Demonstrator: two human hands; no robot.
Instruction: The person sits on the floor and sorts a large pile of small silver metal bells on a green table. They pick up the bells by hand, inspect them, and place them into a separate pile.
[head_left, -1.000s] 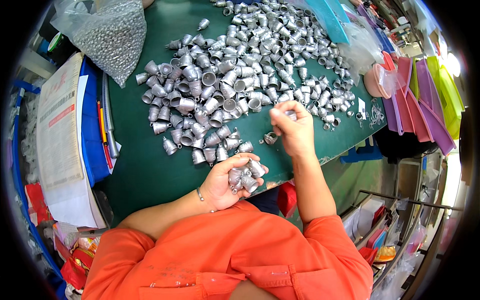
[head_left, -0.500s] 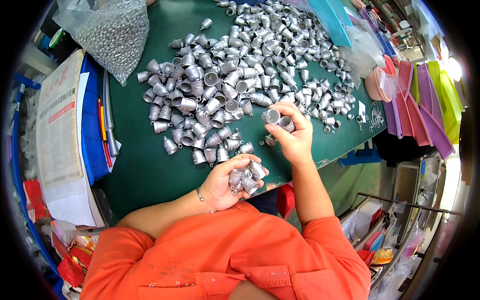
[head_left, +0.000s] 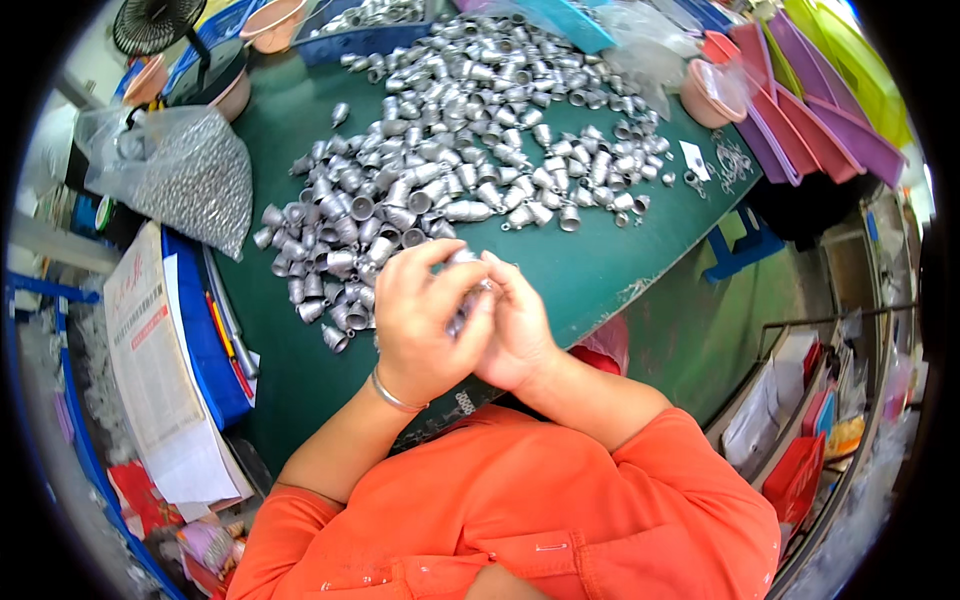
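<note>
My left hand (head_left: 415,312), a bracelet at its wrist, curls its fingers over several small silver metal bells (head_left: 462,257). Against it presses my right hand (head_left: 518,335), closing round the same bells from the other side. Only bits of metal show between the fingers, so how each bell sits is hidden. Just beyond both hands spreads a big heap of loose bells (head_left: 395,195), cup-shaped with small loops on top, lying at all angles on the green table (head_left: 590,275).
At left are a clear bag of silver beads (head_left: 195,180), a newspaper (head_left: 150,340), a blue tray (head_left: 205,370) and pens (head_left: 225,335). Behind the heap stands a blue bin (head_left: 365,42). A pink bucket (head_left: 700,100) and coloured trays (head_left: 810,130) stand at right, near small metal parts (head_left: 733,165).
My right hand has come down and left with the bells it pinched, meeting my left hand. The left hand has turned from palm-up to fingers over the bells. The view has shifted.
</note>
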